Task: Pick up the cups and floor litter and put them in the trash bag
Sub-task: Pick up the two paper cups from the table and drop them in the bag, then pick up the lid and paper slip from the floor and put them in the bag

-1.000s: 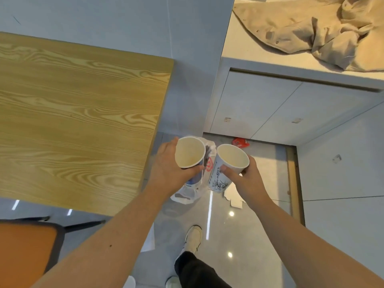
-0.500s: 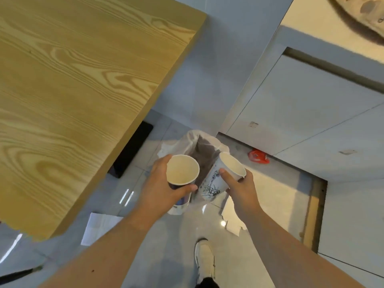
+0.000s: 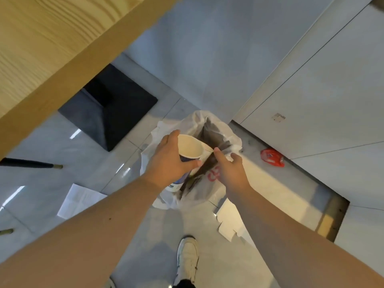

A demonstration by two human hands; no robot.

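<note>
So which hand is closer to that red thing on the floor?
The right hand. It is at the trash bag's rim, nearer the red wrapper. The left hand, holding the cup, is farther away.

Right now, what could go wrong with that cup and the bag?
The left hand holds the paper cup at the near edge of the trash bag, not over its middle, so it might drop outside. The right hand only pinches the floppy rim, which could fold shut. The torn paper by the shoe could be slippery underfoot.
</note>
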